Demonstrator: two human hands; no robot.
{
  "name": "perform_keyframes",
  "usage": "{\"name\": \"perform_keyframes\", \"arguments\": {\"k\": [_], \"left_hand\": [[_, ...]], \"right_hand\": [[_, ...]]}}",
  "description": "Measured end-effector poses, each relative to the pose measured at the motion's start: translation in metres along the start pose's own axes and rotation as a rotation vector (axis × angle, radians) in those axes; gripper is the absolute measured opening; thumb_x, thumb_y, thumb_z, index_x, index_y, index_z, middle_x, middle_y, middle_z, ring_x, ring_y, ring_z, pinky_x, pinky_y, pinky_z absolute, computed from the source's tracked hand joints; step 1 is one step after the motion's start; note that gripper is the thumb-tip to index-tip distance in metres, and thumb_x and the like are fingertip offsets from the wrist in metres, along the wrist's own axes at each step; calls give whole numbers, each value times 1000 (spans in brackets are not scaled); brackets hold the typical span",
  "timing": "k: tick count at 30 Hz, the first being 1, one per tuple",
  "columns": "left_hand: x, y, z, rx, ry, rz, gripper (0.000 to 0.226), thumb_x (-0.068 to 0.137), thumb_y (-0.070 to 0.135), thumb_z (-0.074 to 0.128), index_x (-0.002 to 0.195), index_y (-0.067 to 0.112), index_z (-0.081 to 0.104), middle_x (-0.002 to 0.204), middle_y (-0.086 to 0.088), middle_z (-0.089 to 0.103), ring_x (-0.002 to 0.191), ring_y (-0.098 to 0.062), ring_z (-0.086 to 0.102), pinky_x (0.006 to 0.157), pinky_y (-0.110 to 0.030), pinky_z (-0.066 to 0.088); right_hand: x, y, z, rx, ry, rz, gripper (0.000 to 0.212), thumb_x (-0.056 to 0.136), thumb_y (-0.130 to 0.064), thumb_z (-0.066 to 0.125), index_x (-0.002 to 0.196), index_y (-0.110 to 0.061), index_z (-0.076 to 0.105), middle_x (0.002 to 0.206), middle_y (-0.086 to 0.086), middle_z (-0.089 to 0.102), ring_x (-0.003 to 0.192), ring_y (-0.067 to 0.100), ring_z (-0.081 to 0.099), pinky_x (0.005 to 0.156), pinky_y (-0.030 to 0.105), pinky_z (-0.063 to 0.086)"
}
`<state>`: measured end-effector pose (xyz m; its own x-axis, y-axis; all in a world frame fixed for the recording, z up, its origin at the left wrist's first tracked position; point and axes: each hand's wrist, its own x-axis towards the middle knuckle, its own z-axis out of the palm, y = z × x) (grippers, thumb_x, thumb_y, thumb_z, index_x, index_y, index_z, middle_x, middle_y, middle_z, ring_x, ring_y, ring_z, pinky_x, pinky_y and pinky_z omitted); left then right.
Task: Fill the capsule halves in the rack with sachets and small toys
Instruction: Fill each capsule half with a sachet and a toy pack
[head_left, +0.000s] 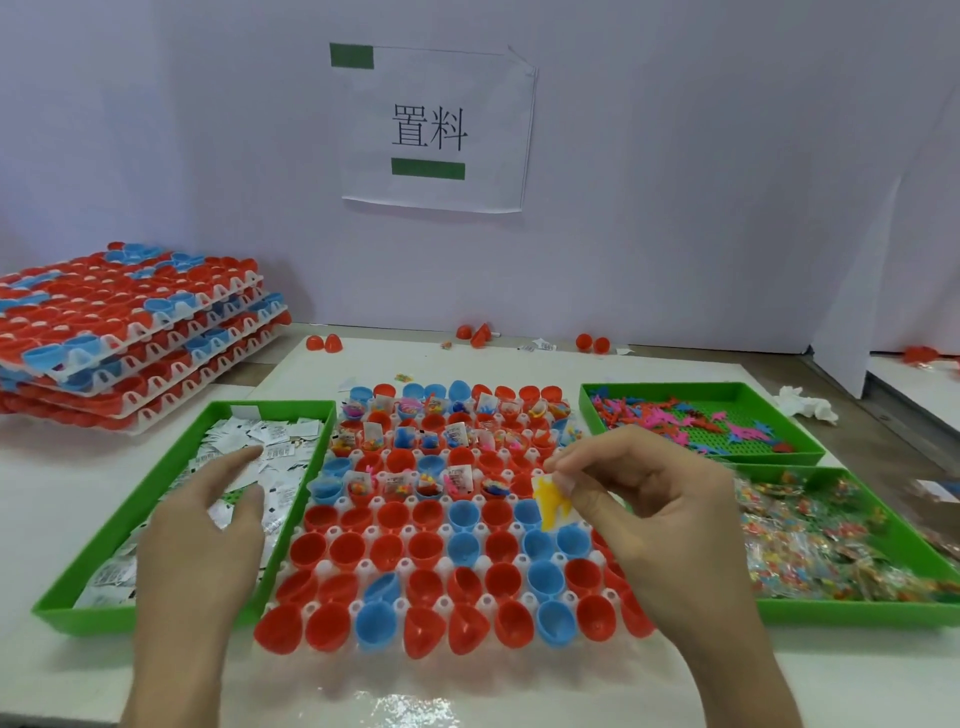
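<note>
A white rack (332, 532) of red and blue capsule halves lies in front of me. Its far rows hold sachets and small toys; the near rows stand empty. My right hand (649, 509) pinches a yellow toy (553, 501) together with a white sachet above the rack's right side. My left hand (208, 525) hovers with relaxed fingers over the green tray (171, 457) of white sachets on the left, holding nothing.
Two green trays sit on the right: the far one (696, 392) holds pink, blue and red toys, the near one (852, 613) holds clear packets of coloured bits. Stacked filled racks (130, 327) stand at back left. Loose red halves (322, 343) lie by the wall.
</note>
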<state>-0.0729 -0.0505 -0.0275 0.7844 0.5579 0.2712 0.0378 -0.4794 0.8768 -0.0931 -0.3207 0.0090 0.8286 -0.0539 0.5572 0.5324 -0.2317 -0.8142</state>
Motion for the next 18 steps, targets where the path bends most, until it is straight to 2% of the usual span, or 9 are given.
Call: {"name": "perform_keyframes", "arguments": {"k": [2,3,4,6,8,11,13,16,18], "left_hand": [[-18,17,4,-121,59,85,27,93,29,63,114,47,66,125,18,62,117,-11,57,100,-46,47],[-30,30,8,-211,-9,118,22,89,41,62,107,52,67,115,26,65,108,-3,62,92,-39,52],[-42,42,14,-304,-159,129,21,82,51,60,102,53,68,105,27,70,98,4,66,82,-28,54],[-67,61,29,-461,-496,120,26,75,52,61,96,46,73,92,17,76,87,0,71,68,-17,56],[-84,74,43,-603,-649,97,23,77,38,68,96,31,78,90,5,78,86,-9,75,71,-14,56],[-91,78,57,-755,-650,34,28,79,26,68,104,18,76,91,-4,78,88,-17,76,74,-19,58],[-92,78,60,-784,-647,14,24,81,23,67,101,16,77,89,-6,78,87,-19,76,73,-19,58],[-91,76,57,-784,-603,22,17,81,25,66,91,24,79,86,-4,78,85,-18,76,73,-16,56],[-86,72,53,-769,-560,40,17,79,29,67,92,33,77,86,-1,79,85,-15,76,78,-16,56]], "right_hand": [[1,0,4,11,16,-9,33,80,3,77,80,-29,74,81,-6,76,82,14,74,74,21,58],[1,1,6,19,25,-13,32,80,3,77,80,-28,74,81,-5,76,82,15,74,74,21,58],[0,1,8,26,27,-16,31,80,3,77,80,-27,74,81,-5,76,82,15,74,74,21,58],[-3,1,12,32,10,-28,31,81,3,77,81,-28,74,81,-6,76,82,16,74,74,22,59],[-6,0,13,32,5,-52,34,80,6,76,80,-29,74,80,-7,75,82,16,73,72,24,59],[-7,-1,11,-5,27,-87,30,81,0,75,84,-30,73,82,-8,74,84,17,72,74,26,59],[-6,0,7,-9,24,-88,24,83,-9,75,91,-31,72,89,-8,75,87,17,72,77,24,58],[-1,12,-12,-72,183,-47,26,89,-14,73,106,-33,69,103,-11,73,94,13,70,82,20,55],[2,30,-39,-262,315,73,27,90,-12,71,107,-32,68,103,-11,72,95,10,68,84,26,55]]}}
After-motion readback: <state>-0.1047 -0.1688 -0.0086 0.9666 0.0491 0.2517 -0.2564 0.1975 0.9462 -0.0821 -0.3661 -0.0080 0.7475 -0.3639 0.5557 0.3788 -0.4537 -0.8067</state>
